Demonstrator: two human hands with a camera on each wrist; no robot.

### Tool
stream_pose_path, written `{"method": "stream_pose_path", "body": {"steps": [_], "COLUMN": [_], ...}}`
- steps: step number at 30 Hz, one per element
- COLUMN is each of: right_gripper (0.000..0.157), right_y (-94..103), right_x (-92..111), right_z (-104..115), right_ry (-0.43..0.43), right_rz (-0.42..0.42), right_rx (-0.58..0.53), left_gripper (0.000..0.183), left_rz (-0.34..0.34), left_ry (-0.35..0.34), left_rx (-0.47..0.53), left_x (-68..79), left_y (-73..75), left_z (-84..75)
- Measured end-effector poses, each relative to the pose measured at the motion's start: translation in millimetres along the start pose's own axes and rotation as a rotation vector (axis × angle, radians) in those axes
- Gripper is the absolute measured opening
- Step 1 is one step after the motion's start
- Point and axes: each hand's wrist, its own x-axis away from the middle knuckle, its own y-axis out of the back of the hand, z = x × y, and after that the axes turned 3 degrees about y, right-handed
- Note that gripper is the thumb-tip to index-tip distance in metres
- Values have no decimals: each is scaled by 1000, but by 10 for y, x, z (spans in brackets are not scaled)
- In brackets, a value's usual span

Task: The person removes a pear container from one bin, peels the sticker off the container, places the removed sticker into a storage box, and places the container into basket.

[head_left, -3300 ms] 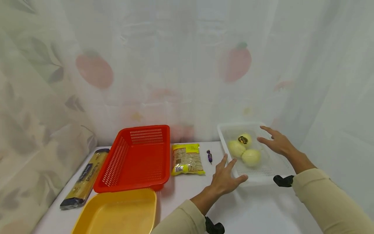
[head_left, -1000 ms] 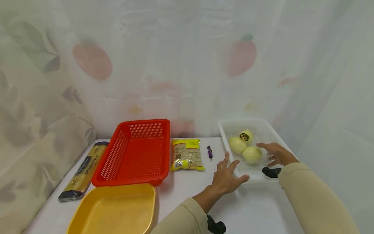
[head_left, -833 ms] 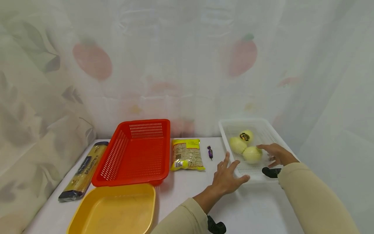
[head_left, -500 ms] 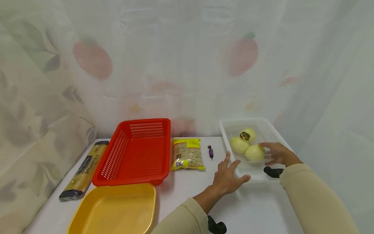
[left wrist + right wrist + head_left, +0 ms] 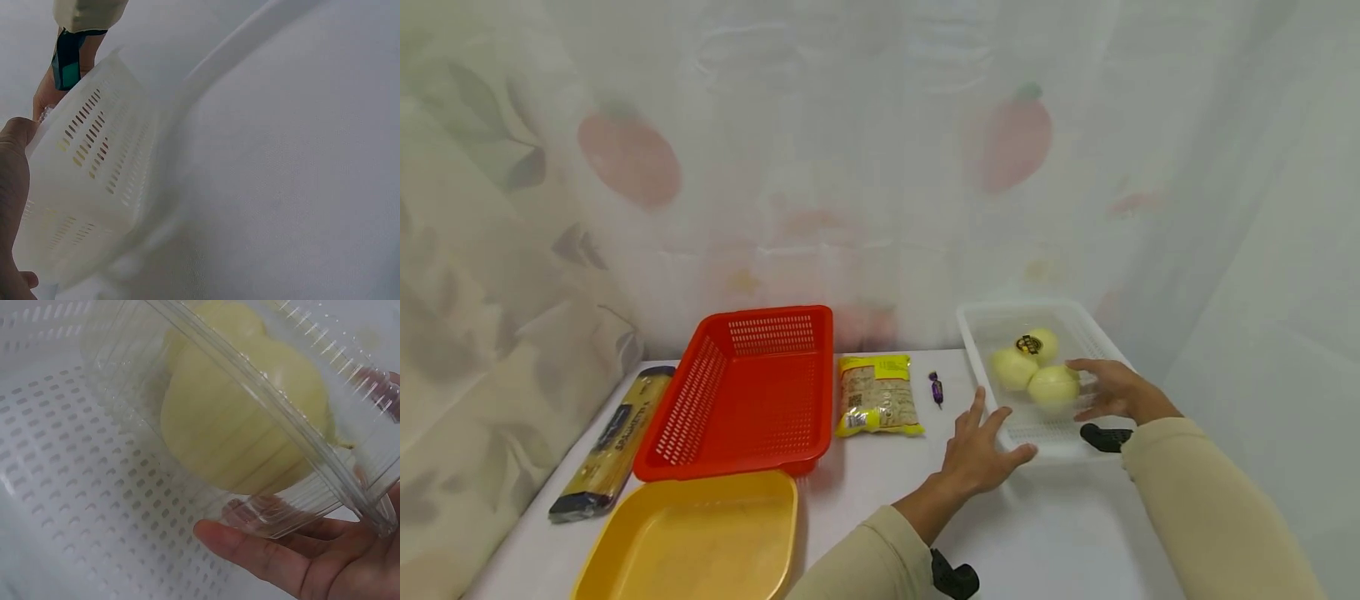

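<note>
My right hand (image 5: 1116, 392) reaches into the white perforated basket (image 5: 1047, 448) and grips a clear plastic clamshell (image 5: 294, 428) by its right end. Several pale yellow round fruits (image 5: 1052, 386) show through the plastic, one behind a dark label. The right wrist view has the clamshell tilted above the basket's holed floor, with the thumb on its near side and fingers underneath. My left hand (image 5: 977, 454) is at the basket's front left corner, fingers spread and touching the rim. Most of the left hand lies outside the left wrist view.
A red basket (image 5: 760, 400) stands left of centre, behind a yellow tray (image 5: 700, 533). A spaghetti pack (image 5: 617, 442) lies at the far left. Between the baskets are a yellow-ended food bag (image 5: 878, 396) and a purple-wrapped candy (image 5: 936, 389). Curtains hang behind.
My right hand came down from over the basket's right side and took hold of the clamshell. The clamshell has since risen and tilted slightly. My left hand has stayed at the rim.
</note>
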Motion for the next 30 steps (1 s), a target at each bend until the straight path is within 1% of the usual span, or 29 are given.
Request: {"method": "stream_pose_path", "body": {"steps": [9, 13, 17, 21, 26, 30], "right_gripper": [108, 105, 98, 95, 91, 92], "right_y": [88, 123, 152, 164, 147, 122], "right_x": [135, 192, 247, 310, 410, 494], "right_z": [8, -6, -17, -14, 26, 78], "right_ry": [19, 30, 30, 34, 61, 99], "right_rz": [-2, 8, 21, 25, 22, 33], "right_rx": [7, -21, -39, -50, -61, -85], "left_gripper": [71, 70, 70, 70, 70, 70], "left_rz": [14, 11, 15, 19, 19, 22], "left_ry": [15, 8, 6, 6, 2, 0], "left_rx": [23, 13, 14, 20, 26, 25], "left_x": [6, -7, -14, -11, -5, -3], "left_y": [-2, -4, -8, -12, 4, 13], "left_z": [2, 8, 13, 16, 10, 4]}}
